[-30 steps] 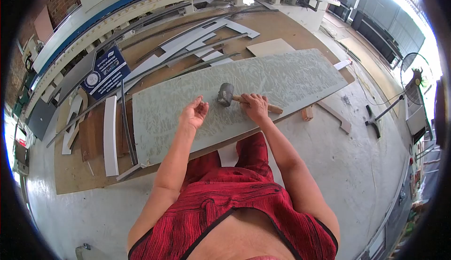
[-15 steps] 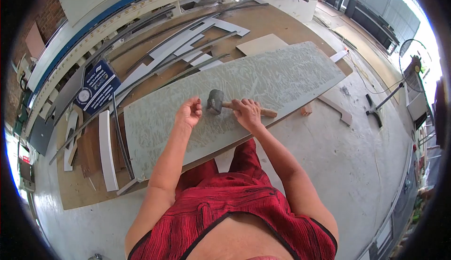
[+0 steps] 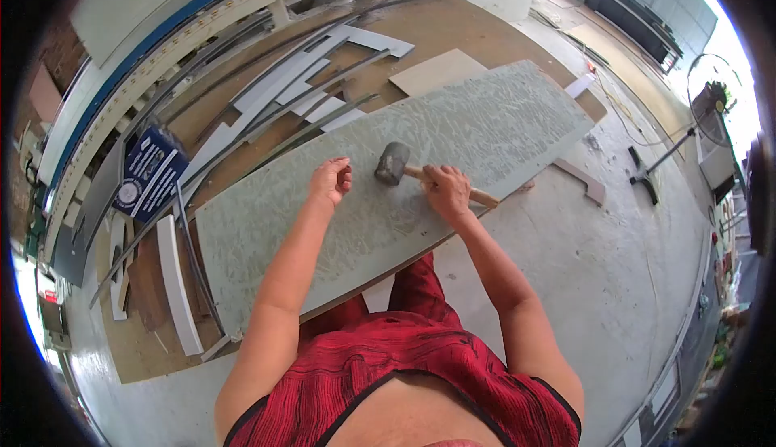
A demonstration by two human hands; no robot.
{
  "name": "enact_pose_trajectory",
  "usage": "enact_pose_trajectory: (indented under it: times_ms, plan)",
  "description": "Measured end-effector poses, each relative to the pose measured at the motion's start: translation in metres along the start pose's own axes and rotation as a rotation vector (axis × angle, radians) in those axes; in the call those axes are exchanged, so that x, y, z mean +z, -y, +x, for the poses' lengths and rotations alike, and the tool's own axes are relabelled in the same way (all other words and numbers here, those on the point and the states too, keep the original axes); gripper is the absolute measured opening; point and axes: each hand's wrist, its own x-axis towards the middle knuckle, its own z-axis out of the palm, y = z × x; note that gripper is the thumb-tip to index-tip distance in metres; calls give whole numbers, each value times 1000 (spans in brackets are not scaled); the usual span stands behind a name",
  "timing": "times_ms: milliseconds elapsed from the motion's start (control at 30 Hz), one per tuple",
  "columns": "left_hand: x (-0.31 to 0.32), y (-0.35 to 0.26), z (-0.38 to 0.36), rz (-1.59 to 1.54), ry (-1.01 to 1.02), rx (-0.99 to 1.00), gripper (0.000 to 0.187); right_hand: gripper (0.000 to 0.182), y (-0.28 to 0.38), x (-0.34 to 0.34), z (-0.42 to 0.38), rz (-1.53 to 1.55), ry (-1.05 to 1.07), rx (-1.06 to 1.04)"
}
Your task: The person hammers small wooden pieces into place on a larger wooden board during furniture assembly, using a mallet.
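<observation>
My right hand (image 3: 448,193) is wrapped round the wooden handle of a mallet (image 3: 393,164). The mallet's dark head points left, over the middle of a long pale green board (image 3: 267,212) with a streaky, patterned surface. To the left of the mallet head is my left hand (image 3: 331,180), above the board, with its fingers curled and pressed together. Whether something small is pinched in its fingertips is too small to tell.
White and dark strips (image 3: 295,75) lie on a brown sheet beyond the board. A blue box (image 3: 151,174) stands at the left. At the right are an angled grey piece (image 3: 580,180) and a standing fan (image 3: 711,99). A long machine (image 3: 194,14) runs along the back.
My right hand and the mallet have moved to the right over the board. My left hand has turned slightly and stays left of the mallet. The camera view has shifted a little.
</observation>
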Motion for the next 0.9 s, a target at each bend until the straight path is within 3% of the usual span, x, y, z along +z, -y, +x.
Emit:
enact_pose_trajectory:
  times_ms: [200,467,567,667,900]
  plan:
    - [7,21,30,53,7,-61,7,16,-32,-11,24,71,130,211]
    - [8,25,24,-24,24,-61,5,24,-30,-33,38,148,412,268]
    - [9,26,24,-52,23,-54,8,21,-30,-30,35,115,414,237]
    - [3,29,32,-78,54,-70,10,19,-30,-17,22,42,281,151]
    - [3,30,27,-77,64,-50,10,17,-23,-17,18,-19,250,154]
